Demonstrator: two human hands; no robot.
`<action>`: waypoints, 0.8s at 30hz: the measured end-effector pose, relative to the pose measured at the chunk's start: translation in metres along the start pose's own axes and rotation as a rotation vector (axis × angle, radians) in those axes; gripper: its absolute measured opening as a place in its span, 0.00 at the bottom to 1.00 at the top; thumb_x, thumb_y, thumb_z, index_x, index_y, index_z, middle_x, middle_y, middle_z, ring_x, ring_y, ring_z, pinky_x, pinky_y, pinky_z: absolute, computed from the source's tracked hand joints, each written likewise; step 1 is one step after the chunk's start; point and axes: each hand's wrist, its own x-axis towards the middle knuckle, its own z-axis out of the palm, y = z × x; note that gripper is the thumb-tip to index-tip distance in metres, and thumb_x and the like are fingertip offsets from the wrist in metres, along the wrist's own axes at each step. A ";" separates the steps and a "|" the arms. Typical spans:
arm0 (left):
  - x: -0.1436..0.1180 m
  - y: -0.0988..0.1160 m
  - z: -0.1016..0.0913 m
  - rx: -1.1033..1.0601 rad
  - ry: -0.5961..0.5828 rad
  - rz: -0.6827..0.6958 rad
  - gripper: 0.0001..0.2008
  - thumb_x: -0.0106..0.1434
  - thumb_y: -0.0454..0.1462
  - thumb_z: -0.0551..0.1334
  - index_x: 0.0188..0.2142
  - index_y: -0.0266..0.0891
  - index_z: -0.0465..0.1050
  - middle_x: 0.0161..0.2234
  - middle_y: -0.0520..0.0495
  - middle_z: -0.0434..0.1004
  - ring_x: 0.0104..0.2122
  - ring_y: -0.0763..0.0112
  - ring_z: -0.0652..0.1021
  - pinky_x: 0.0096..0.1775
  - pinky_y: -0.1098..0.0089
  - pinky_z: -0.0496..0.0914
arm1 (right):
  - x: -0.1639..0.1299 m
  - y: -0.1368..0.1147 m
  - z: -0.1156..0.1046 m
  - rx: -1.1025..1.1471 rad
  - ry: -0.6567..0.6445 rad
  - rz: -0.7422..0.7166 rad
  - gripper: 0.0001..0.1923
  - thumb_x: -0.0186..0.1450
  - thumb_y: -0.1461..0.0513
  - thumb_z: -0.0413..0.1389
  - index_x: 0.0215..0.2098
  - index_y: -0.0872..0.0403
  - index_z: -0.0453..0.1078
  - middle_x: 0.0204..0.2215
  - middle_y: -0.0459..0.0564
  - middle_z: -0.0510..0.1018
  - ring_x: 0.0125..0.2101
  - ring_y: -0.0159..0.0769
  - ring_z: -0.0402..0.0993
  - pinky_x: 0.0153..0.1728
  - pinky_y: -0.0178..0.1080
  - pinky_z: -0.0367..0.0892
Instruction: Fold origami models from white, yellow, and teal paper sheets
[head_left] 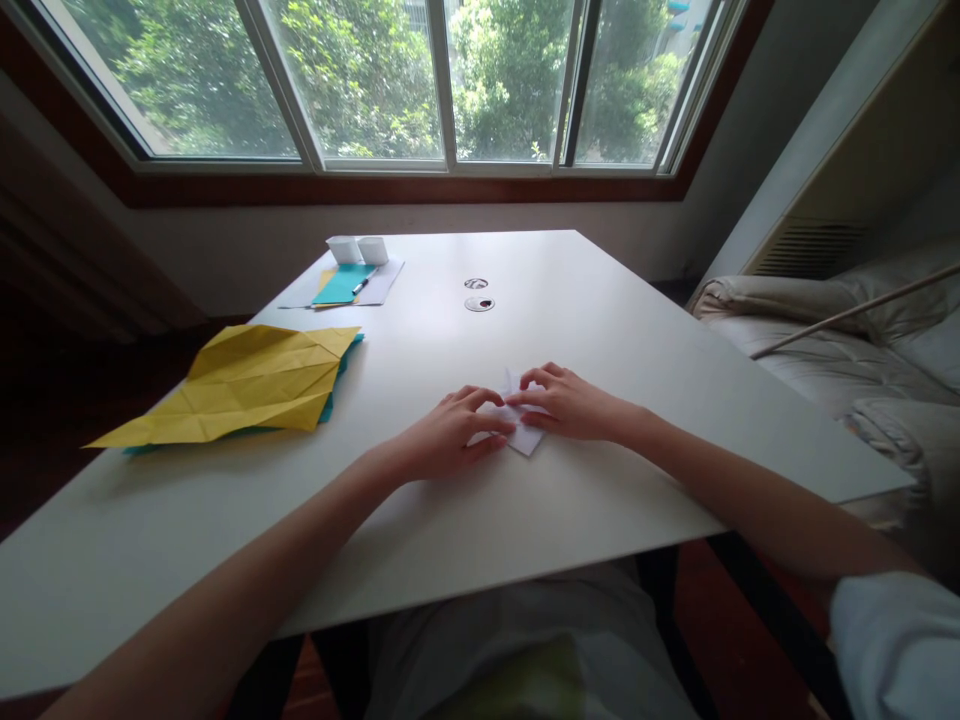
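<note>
A small folded piece of white paper lies on the white table, near the middle. My left hand rests on its left part with fingers curled and fingertips pressing the paper. From the right, my right hand pinches the paper's top edge between thumb and fingers. Both hands meet over the paper and hide most of it.
A creased yellow sheet lies on a teal sheet at the table's left. At the far side are two small white boxes, teal and white papers with a pen, and two round cable grommets. A sofa stands at right.
</note>
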 end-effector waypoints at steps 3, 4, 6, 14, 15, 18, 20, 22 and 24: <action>0.001 0.002 0.001 -0.016 -0.021 0.026 0.15 0.65 0.41 0.51 0.48 0.50 0.70 0.49 0.47 0.69 0.49 0.64 0.67 0.50 0.61 0.60 | 0.000 0.003 0.000 0.068 -0.042 -0.018 0.18 0.65 0.56 0.48 0.53 0.45 0.65 0.45 0.54 0.70 0.44 0.42 0.62 0.46 0.46 0.60; 0.001 0.001 0.001 -0.016 -0.015 0.028 0.15 0.65 0.41 0.51 0.48 0.50 0.70 0.48 0.47 0.71 0.49 0.65 0.68 0.50 0.61 0.59 | -0.001 0.004 0.000 0.089 -0.057 -0.023 0.18 0.65 0.56 0.48 0.53 0.45 0.65 0.45 0.54 0.70 0.45 0.42 0.62 0.46 0.46 0.60; 0.002 -0.003 0.001 0.002 0.027 0.012 0.15 0.66 0.41 0.49 0.46 0.47 0.71 0.47 0.48 0.73 0.47 0.66 0.70 0.50 0.62 0.59 | -0.001 0.007 0.000 0.122 -0.083 -0.033 0.19 0.66 0.56 0.47 0.54 0.45 0.64 0.46 0.53 0.70 0.44 0.42 0.62 0.47 0.47 0.59; 0.007 -0.020 0.013 0.143 0.154 -0.216 0.17 0.64 0.44 0.50 0.47 0.42 0.70 0.50 0.46 0.72 0.51 0.61 0.68 0.50 0.59 0.62 | 0.000 0.005 -0.007 0.187 -0.102 -0.076 0.18 0.66 0.57 0.46 0.53 0.45 0.65 0.48 0.49 0.71 0.45 0.40 0.62 0.49 0.45 0.56; 0.007 -0.019 0.014 0.144 0.154 -0.227 0.17 0.64 0.45 0.51 0.47 0.43 0.70 0.50 0.47 0.72 0.51 0.61 0.68 0.50 0.59 0.62 | 0.000 0.005 -0.007 0.187 -0.104 -0.080 0.18 0.66 0.57 0.46 0.53 0.45 0.65 0.48 0.49 0.71 0.46 0.40 0.62 0.49 0.45 0.56; 0.008 -0.016 0.016 0.151 0.151 -0.267 0.16 0.63 0.45 0.52 0.45 0.44 0.70 0.50 0.48 0.72 0.51 0.60 0.68 0.49 0.58 0.62 | -0.001 0.006 -0.008 0.166 -0.108 -0.062 0.18 0.65 0.55 0.47 0.53 0.46 0.65 0.49 0.49 0.71 0.46 0.41 0.62 0.48 0.45 0.57; 0.008 -0.013 0.016 0.162 0.151 -0.290 0.16 0.62 0.45 0.52 0.45 0.44 0.70 0.50 0.48 0.72 0.51 0.60 0.68 0.49 0.58 0.62 | -0.001 0.009 -0.008 0.128 -0.096 -0.006 0.20 0.64 0.53 0.48 0.53 0.48 0.65 0.49 0.51 0.71 0.47 0.43 0.62 0.48 0.45 0.57; 0.007 -0.010 0.015 0.173 0.155 -0.303 0.17 0.61 0.47 0.53 0.45 0.44 0.71 0.50 0.48 0.71 0.51 0.59 0.67 0.49 0.57 0.62 | -0.002 0.014 -0.009 0.066 -0.070 0.095 0.22 0.63 0.52 0.49 0.53 0.51 0.64 0.49 0.54 0.71 0.47 0.45 0.63 0.47 0.46 0.58; 0.007 -0.007 0.014 0.182 0.157 -0.311 0.18 0.60 0.48 0.54 0.45 0.44 0.71 0.50 0.46 0.70 0.51 0.58 0.67 0.49 0.56 0.62 | -0.002 0.019 -0.010 0.005 -0.053 0.196 0.24 0.63 0.51 0.49 0.53 0.54 0.64 0.48 0.56 0.71 0.46 0.47 0.64 0.46 0.47 0.59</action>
